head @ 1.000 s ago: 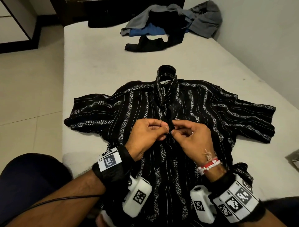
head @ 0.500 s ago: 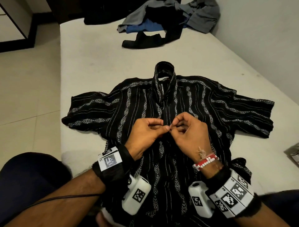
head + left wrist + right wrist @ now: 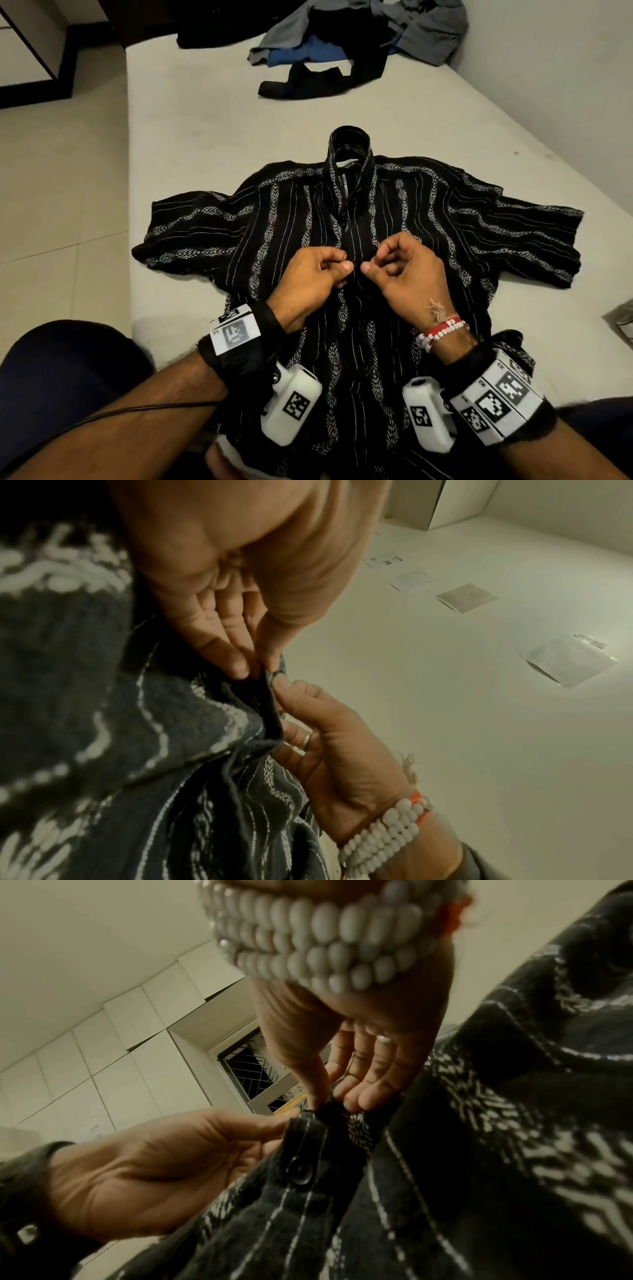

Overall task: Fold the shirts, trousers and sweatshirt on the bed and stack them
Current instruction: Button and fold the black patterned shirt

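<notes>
The black patterned shirt [image 3: 363, 246] lies front-up mid-bed, collar at 12 o'clock. Your left hand [image 3: 308, 274] and right hand [image 3: 407, 274] each pinch a placket edge at centre. Keep both edges taut and aligned, and feed the button through squarely.

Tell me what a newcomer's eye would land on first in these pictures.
First, the black patterned shirt spread face up across the near half of the bed, sleeves out to both sides. At its middle the left hand and right hand pinch the front placket, thumbs almost meeting. Beyond, at the far end, lies an unfolded heap of grey, blue and black clothes.
</notes>
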